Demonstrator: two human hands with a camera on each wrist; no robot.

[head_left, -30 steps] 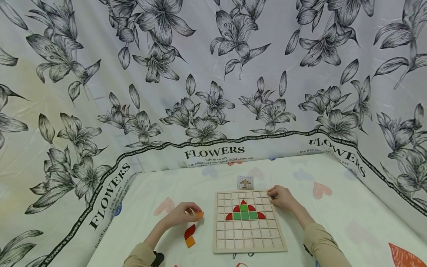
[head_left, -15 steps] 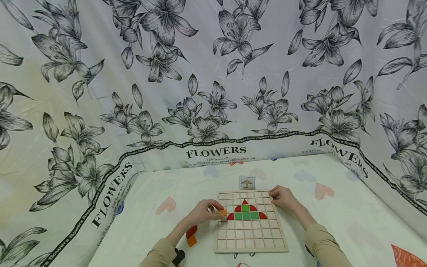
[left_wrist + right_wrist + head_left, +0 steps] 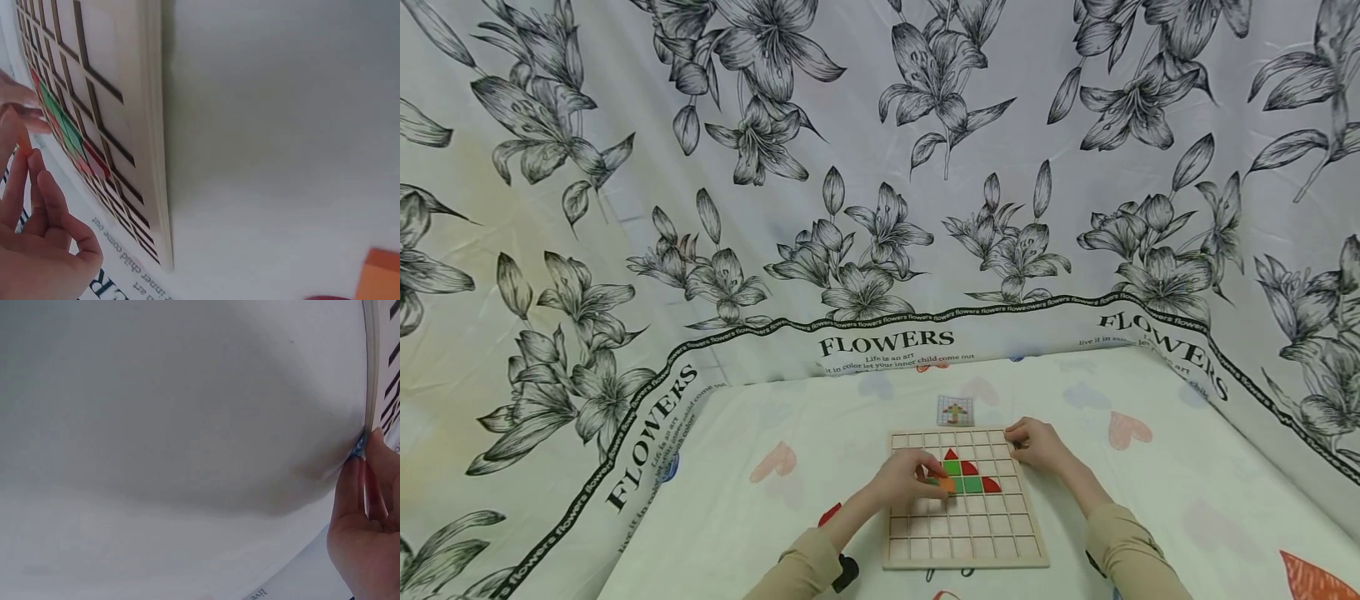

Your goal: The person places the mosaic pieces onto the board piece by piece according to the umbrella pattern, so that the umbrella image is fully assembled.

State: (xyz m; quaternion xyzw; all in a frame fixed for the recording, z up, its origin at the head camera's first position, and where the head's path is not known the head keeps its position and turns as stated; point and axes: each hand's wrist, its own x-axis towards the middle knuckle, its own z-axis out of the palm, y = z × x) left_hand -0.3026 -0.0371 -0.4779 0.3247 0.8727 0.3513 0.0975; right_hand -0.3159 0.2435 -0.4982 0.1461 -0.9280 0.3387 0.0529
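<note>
Over the pale wooden grid board (image 3: 966,527), my left hand (image 3: 906,477) pinches a small orange tile (image 3: 948,485) between thumb and fingertips. The tile is just above or against the green row; the contact is hidden. Green square tiles (image 3: 972,484), red rounded tiles (image 3: 991,485) and a red triangle (image 3: 951,455) form a stepped shape in the grid, its left part covered by my left hand. At the board's far right corner, my right hand (image 3: 1037,443) holds the edge. Thumb and fingers meet there at the frame in the right wrist view.
A small pattern card (image 3: 955,410) lies behind the board. Left of the board are a red tile (image 3: 829,514), partly behind my left forearm, and another orange tile (image 3: 378,278). A flower-printed curtain (image 3: 880,250) hangs behind the table.
Carrying the orange tile, my left hand has moved right, from beside the board to over the green tiles. My right hand keeps its place at the corner.
</note>
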